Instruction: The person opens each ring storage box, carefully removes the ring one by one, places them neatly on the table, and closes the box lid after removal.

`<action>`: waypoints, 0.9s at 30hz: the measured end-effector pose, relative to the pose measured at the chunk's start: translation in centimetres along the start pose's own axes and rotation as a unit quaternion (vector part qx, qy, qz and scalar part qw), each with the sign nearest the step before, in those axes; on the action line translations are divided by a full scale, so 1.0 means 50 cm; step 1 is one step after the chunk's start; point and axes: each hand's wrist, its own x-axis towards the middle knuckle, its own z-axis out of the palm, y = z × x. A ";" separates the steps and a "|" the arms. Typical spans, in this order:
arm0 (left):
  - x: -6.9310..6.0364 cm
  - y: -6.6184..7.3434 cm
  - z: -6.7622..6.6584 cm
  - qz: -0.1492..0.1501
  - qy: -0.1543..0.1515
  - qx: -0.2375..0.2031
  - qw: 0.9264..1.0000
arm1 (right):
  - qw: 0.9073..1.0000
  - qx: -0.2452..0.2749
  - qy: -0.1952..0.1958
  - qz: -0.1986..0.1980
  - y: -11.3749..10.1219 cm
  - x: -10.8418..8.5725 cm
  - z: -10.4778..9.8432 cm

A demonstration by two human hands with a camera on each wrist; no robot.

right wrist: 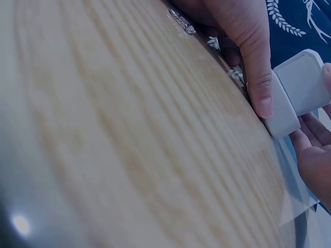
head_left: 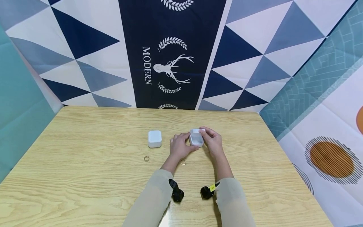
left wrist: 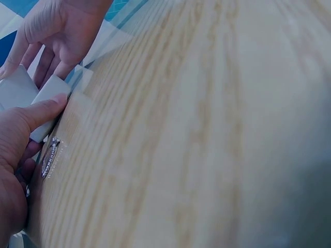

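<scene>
Between both hands is a small white ring box [head_left: 196,142], its lid [head_left: 195,130] raised. My left hand [head_left: 179,147] grips the lower part from the left, its thumb along the near side. On the right, my right hand [head_left: 214,143] pinches the lid between thumb and fingers. A ring with stones [left wrist: 50,157] lies on the table near my left wrist; the right wrist view also has this ring [right wrist: 182,21]. Farther left is a gold-coloured ring [head_left: 146,158]. The inside of the box looks pale in the head view; its details are too small to tell.
A second white box [head_left: 154,139], closed, stands left of my left hand. The wooden table [head_left: 85,164] ends at a back edge against a patterned cloth [head_left: 175,97]. A black camera is strapped at each wrist.
</scene>
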 end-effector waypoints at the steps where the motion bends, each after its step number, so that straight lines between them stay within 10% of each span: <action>1: 0.000 0.000 0.000 0.000 0.000 0.000 1.000 | 1.000 0.002 0.000 -0.001 0.000 0.000 0.000; 27: -0.001 0.002 -0.003 -0.004 -0.007 0.005 1.000 | 0.999 0.007 -0.035 -0.007 0.002 -0.003 -0.010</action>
